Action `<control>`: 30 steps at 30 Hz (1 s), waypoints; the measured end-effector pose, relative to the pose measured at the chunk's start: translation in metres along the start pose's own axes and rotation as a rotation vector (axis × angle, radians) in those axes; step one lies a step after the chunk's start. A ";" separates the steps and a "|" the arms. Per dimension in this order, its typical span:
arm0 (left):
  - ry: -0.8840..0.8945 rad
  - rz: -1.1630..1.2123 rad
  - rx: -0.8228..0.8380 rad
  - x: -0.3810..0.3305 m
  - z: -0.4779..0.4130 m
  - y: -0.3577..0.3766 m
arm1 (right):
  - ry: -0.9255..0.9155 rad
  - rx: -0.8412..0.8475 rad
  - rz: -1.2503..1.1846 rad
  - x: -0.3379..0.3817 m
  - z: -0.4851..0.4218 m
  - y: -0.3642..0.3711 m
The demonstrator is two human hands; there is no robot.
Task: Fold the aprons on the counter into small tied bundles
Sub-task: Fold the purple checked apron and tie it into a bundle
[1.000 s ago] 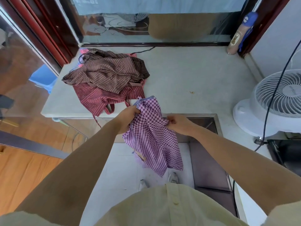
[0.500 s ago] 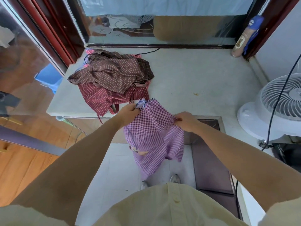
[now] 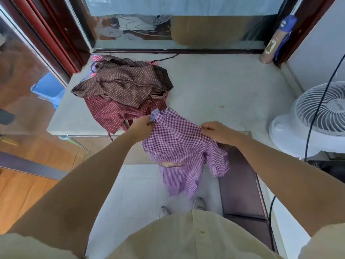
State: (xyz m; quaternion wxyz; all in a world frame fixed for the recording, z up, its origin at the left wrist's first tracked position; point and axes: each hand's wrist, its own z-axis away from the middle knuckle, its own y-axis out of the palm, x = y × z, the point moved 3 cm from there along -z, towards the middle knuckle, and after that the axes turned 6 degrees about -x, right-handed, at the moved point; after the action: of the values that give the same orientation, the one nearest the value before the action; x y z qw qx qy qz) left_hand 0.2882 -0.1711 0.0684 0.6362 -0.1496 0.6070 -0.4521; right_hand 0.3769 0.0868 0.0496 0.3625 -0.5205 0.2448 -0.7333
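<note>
A purple checked apron (image 3: 179, 139) is stretched between my two hands at the counter's front edge, its lower part hanging down over the edge toward the floor. My left hand (image 3: 142, 125) pinches its top left corner. My right hand (image 3: 217, 131) pinches the top edge further right. A heap of other aprons lies at the counter's left: a brown striped apron (image 3: 121, 85) on top of a red striped apron (image 3: 115, 113), with a pink checked bit showing behind.
The grey counter (image 3: 224, 86) stretches to the right of the heap. A white fan (image 3: 315, 116) with a black cable stands at the right edge. A bottle (image 3: 276, 42) leans in the back right corner. A glass panel runs along the back.
Both hands have carried the purple apron forward and up onto the counter's front edge and drawn it wider apart. The heap has not moved.
</note>
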 end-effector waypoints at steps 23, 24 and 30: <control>-0.068 0.407 0.468 -0.114 -0.071 0.019 | 0.147 0.126 -0.394 -0.023 -0.040 0.008; -0.096 0.474 0.455 -0.122 -0.078 0.019 | 0.197 0.113 -0.359 -0.033 -0.046 0.012; -0.117 0.518 0.303 -0.133 -0.120 0.003 | 0.299 0.192 -0.404 -0.071 -0.073 -0.016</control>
State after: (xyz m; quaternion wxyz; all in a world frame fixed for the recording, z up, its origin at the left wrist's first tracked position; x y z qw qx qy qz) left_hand 0.2001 -0.0260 0.1244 0.7792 0.0808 0.5129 -0.3510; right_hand 0.3174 0.1510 -0.0051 0.2164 -0.4078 0.1161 -0.8794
